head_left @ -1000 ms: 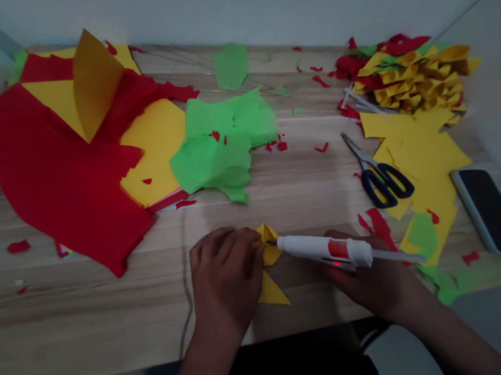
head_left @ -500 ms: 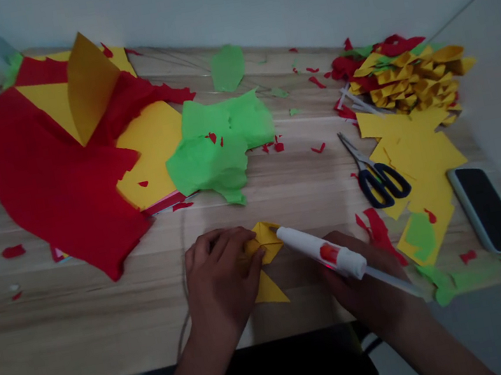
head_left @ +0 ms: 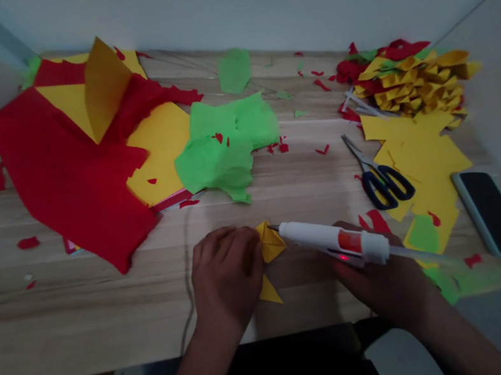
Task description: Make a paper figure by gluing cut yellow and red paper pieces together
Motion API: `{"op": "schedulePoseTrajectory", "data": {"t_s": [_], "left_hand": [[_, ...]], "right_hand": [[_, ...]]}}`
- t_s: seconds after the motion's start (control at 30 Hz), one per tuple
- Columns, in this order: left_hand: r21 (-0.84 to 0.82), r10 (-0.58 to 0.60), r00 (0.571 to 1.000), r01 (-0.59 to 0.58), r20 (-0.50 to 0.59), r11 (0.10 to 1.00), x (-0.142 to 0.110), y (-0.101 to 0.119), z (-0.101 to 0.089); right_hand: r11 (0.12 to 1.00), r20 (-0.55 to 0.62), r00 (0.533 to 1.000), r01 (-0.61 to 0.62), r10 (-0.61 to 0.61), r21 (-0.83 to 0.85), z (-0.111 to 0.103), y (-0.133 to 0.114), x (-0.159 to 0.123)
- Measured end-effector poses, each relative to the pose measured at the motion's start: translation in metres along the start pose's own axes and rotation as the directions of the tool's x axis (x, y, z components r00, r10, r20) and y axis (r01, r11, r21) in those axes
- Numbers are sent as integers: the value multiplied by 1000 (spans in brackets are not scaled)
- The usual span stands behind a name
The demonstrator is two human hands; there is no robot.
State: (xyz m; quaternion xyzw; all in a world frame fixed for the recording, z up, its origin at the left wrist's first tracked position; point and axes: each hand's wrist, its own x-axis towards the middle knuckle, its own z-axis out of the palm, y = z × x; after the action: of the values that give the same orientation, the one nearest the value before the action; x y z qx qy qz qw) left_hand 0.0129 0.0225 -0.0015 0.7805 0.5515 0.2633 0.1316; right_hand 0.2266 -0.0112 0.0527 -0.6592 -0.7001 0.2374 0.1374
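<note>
My left hand [head_left: 229, 272] is closed on a folded piece of yellow paper [head_left: 271, 245], which sticks out past the fingertips to the right. In my right hand [head_left: 389, 286] is a white hot glue gun [head_left: 327, 235] with an orange label, a small red light glowing on it and a clear glue stick [head_left: 420, 256] jutting from its back end. The dark nozzle points left at the top of the folded paper, at or very near its surface. Below the left fingers a pointed yellow paper tip [head_left: 269, 291] shows; whether it joins the folded piece is hidden.
Red crepe paper [head_left: 68, 174] and crumpled green paper [head_left: 232, 139] cover the left and middle of the wooden table [head_left: 123, 316]. To the right lie scissors [head_left: 378, 181], yellow sheets [head_left: 424, 157], a phone [head_left: 495, 212] and a heap of folded yellow pieces [head_left: 420, 80]. Small red scraps are scattered about.
The glue gun has swung slightly to the right and turned flatter, its nozzle still by the folded yellow paper. My left hand keeps its hold. The whole view has shifted a little.
</note>
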Motion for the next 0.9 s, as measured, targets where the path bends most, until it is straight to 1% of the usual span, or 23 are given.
{"op": "schedulePoseTrajectory", "data": {"t_s": [0.1,0.27,0.33,0.47,0.57,0.77,0.9], "left_hand": [[1,-1,1000,1,-20,1000,-1,-1,1],[-15,18,999,-18,-30,1000,-2,-2,1],[-18,12,1000,-13,-28,1000,-2,-2,1],[-24,6,1000,-7,-24,1000,-2,-1,1],[-30,3,1000,-4,-22,1000,-2,-1,0],[-46,-9,1000,9,-13,999,-2,-2,-1],[-40,-24,1000,24,-7,999,-2,-2,-2]], "right_hand": [[997,56,996,76,-75,-5,-6,-3,7],[982,109,986,139,-126,-126,-12,-6,18],[978,118,984,154,-137,-143,-12,-5,20],[978,133,981,160,-142,-131,-12,-6,21],[979,140,978,169,-152,-118,-17,-6,21],[986,37,990,138,-135,-96,-33,7,25],[987,116,986,132,-121,-95,-32,8,32]]}}
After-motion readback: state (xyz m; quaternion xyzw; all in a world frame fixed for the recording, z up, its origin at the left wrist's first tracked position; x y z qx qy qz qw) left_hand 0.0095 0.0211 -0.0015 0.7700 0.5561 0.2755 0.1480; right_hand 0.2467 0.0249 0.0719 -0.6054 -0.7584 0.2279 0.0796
